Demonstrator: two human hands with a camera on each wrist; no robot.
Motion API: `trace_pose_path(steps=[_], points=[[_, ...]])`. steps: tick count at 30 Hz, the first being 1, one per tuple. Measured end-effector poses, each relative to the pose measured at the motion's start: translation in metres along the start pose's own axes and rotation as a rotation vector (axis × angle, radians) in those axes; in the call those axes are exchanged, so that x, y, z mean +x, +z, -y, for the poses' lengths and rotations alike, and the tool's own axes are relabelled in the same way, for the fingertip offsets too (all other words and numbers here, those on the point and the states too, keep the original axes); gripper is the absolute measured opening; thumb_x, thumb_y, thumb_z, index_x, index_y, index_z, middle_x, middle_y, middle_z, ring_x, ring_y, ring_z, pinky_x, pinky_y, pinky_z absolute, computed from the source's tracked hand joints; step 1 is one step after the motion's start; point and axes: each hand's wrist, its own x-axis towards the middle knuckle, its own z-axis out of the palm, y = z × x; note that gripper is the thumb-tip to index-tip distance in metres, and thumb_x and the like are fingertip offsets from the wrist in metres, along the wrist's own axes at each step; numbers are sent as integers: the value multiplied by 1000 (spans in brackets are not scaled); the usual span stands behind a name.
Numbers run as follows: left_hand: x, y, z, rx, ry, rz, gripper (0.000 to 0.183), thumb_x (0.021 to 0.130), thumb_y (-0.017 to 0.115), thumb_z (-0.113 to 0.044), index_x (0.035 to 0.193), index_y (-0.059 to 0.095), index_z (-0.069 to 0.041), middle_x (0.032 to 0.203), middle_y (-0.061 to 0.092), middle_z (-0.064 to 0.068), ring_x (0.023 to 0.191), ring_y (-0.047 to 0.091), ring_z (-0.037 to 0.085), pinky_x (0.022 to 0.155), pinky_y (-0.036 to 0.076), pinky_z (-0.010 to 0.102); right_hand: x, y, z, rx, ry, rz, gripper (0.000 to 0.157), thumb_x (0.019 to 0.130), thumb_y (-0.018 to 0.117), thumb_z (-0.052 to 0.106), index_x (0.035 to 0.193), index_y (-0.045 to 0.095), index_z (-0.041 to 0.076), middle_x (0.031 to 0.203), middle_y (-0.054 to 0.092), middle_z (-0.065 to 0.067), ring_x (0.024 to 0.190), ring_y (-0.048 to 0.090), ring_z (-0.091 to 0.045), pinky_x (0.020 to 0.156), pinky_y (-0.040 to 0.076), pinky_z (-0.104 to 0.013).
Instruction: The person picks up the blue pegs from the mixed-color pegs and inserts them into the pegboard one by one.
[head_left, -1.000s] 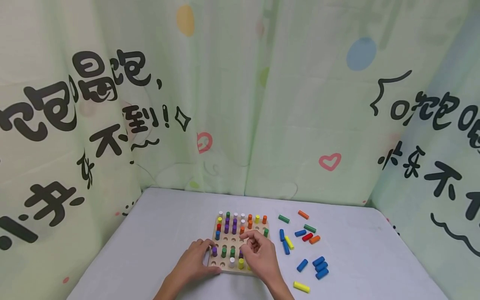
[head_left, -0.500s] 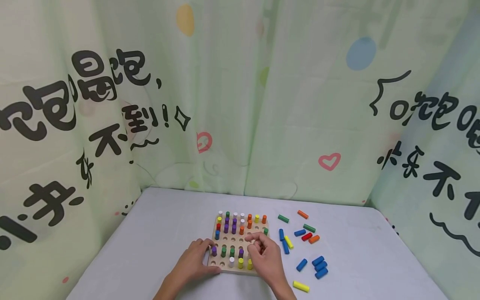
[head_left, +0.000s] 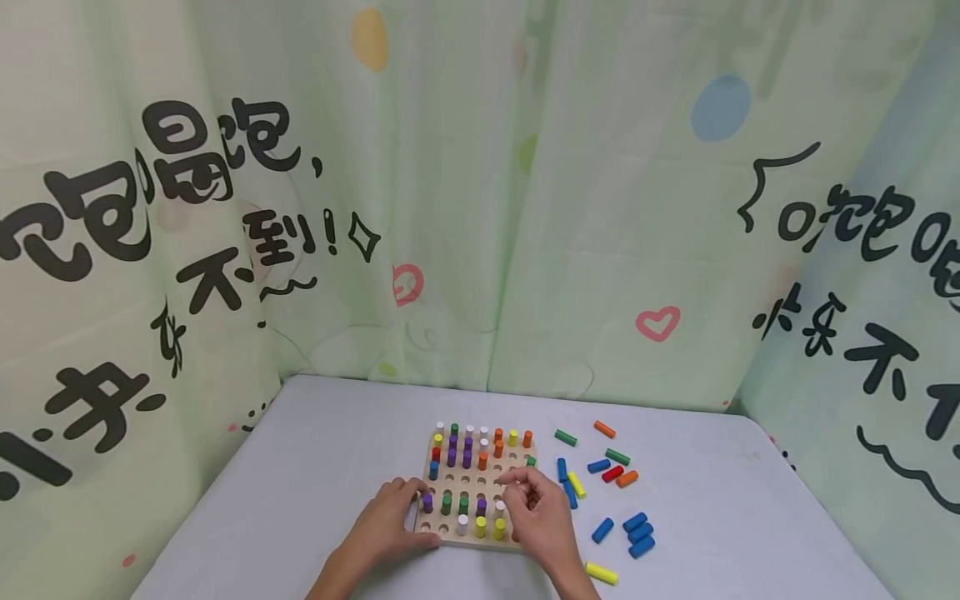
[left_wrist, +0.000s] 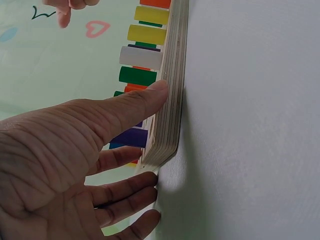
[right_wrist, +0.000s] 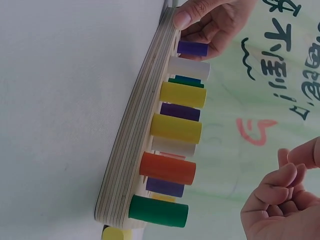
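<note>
A wooden pegboard [head_left: 480, 545] with rows of holes holds upright pegs in several colours. My left hand [head_left: 386, 521] grips its front left corner, the thumb [left_wrist: 150, 97] pressed on the front side and the index finger round the left side. Over the board's right part hovers my right hand [head_left: 536, 508], fingers curled, with nothing visible between thumb and index finger in the right wrist view. Just left of that hand stand a white peg [head_left: 500, 508] and a yellow peg [head_left: 499, 529]. An orange peg [right_wrist: 167, 169] and a green peg [right_wrist: 159, 211] fill the front right end.
Loose pegs lie on the white table [head_left: 712, 500] right of the board, among them several blue pegs [head_left: 637, 522], a yellow peg [head_left: 602, 573], a red peg [head_left: 612, 473] and a green peg [head_left: 566, 437]. A printed curtain [head_left: 570, 317] encloses the table.
My right hand has shifted rightward over the board, uncovering a white peg and a yellow peg in the front rows. The left hand keeps its grip on the corner.
</note>
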Motion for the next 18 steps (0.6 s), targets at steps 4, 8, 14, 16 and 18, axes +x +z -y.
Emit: trace_pose_path(steps=[4, 8, 14, 16, 18], points=[[1, 0, 1, -3, -2, 4, 60, 73, 92, -41, 117, 63, -13, 108, 60, 8, 100, 56, 29, 93, 52, 54, -1, -4, 0, 0, 20, -4, 16, 94, 58, 2, 103, 71, 5, 71, 52, 0, 58, 47, -10, 51, 38, -19], [3, 2, 2, -15, -8, 0, 61, 71, 93, -42, 117, 63, -14, 109, 60, 8, 102, 57, 29, 94, 51, 55, -3, -7, 0, 12, 20, -9, 15, 94, 59, 2, 105, 70, 3, 72, 54, -2, 61, 51, -11, 54, 41, -19], [5, 3, 3, -15, -13, 1, 62, 71, 93, -43, 117, 63, -14, 108, 60, 7, 101, 56, 28, 95, 51, 54, -3, -10, -3, -6, 29, -25, 14, 96, 59, 2, 104, 70, 4, 79, 61, -3, 65, 51, -12, 57, 43, -18], [5, 3, 4, -14, -6, 4, 61, 72, 93, -43, 117, 63, -13, 108, 60, 7, 100, 56, 27, 94, 51, 54, -2, -11, -5, -17, 34, -33, 14, 96, 59, 2, 103, 70, 5, 81, 62, -3, 66, 52, -12, 57, 43, -19], [5, 4, 4, -18, 1, 5, 61, 72, 93, -42, 117, 63, -13, 108, 60, 7, 100, 56, 27, 94, 51, 54, -2, -12, -7, -29, 39, -40, 15, 95, 58, 1, 102, 70, 5, 80, 61, -2, 65, 51, -13, 56, 43, -19]])
